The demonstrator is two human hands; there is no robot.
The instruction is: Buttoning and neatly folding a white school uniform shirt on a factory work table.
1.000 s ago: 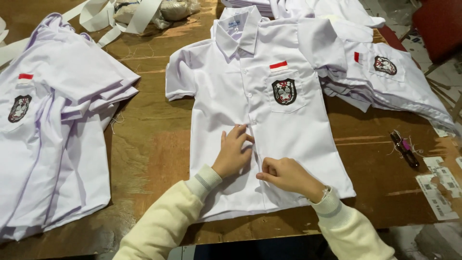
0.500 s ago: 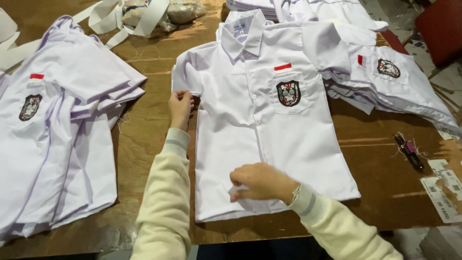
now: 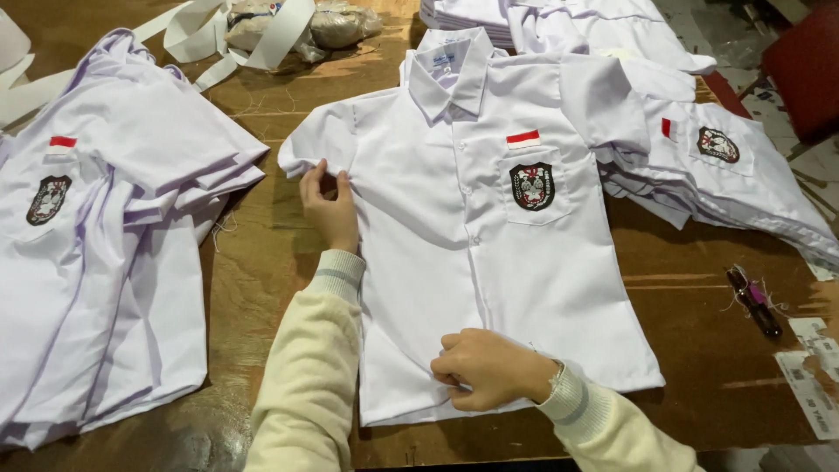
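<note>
A white short-sleeved shirt lies buttoned and face up on the brown table, collar away from me. A dark crest badge and a small red-and-white patch sit on its chest pocket. My left hand pinches the shirt's left edge just under the sleeve. My right hand presses and grips the fabric near the bottom hem. Both arms wear cream sleeves.
A pile of white shirts with the same badge covers the table's left side. Another stack lies at the right, more folded ones at the back. White strips and wrapped bundles lie far left; a small cutter and paper labels right.
My left hand moved from the shirt's button line out to its left side under the sleeve. My right hand slid left and down along the hem. The view shifted slightly.
</note>
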